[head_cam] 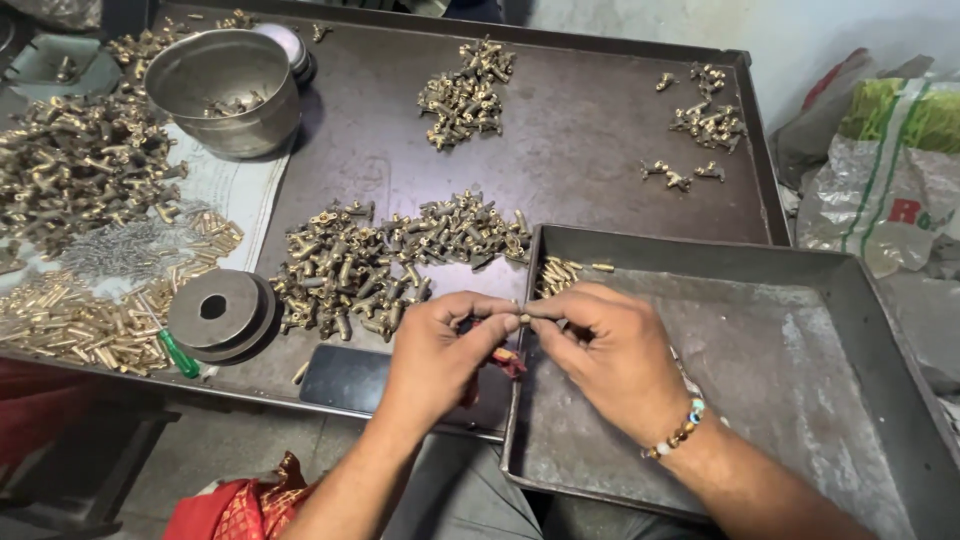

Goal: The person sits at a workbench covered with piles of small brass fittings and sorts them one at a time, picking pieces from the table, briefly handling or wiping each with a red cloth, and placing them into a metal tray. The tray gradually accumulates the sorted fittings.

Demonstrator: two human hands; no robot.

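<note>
My left hand [440,355] and my right hand [605,350] meet fingertip to fingertip over the near left edge of a grey metal tray [800,400]. Between them they pinch a small brass fitting [524,315]. A few thin brass pins [562,272] lie in the tray's far left corner, just beyond my right fingers. A wide heap of brass fittings [375,260] lies on the dark table just past my left hand. My right wrist wears a beaded bracelet [678,432].
A steel bowl [225,90] stands at the back left beside a big pile of fittings [75,165]. Two round metal discs [215,312], a green-handled screwdriver [175,350], brass pins [60,325], a dark phone [350,378] and sacks [880,170] surround the work area.
</note>
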